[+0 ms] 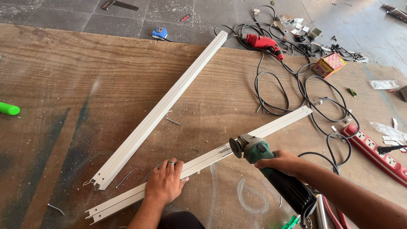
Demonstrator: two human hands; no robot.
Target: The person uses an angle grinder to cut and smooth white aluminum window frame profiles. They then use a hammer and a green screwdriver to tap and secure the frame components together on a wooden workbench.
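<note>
My left hand (164, 181), with a ring on one finger, presses flat on a long white metal channel (280, 122) lying across the wooden board. My right hand (280, 162) grips a green and black angle grinder (271, 169). Its disc (234, 146) sits right at the channel's edge near the middle. A second white channel (161, 108) lies diagonally above, apart from both hands.
A red drill (263, 43) and tangled black cables (292, 91) lie at the upper right. A red power strip (375, 152) is at the right edge. A small colourful box (328, 65), a blue tape measure (160, 33), a green handle (8, 108) and loose screws lie around.
</note>
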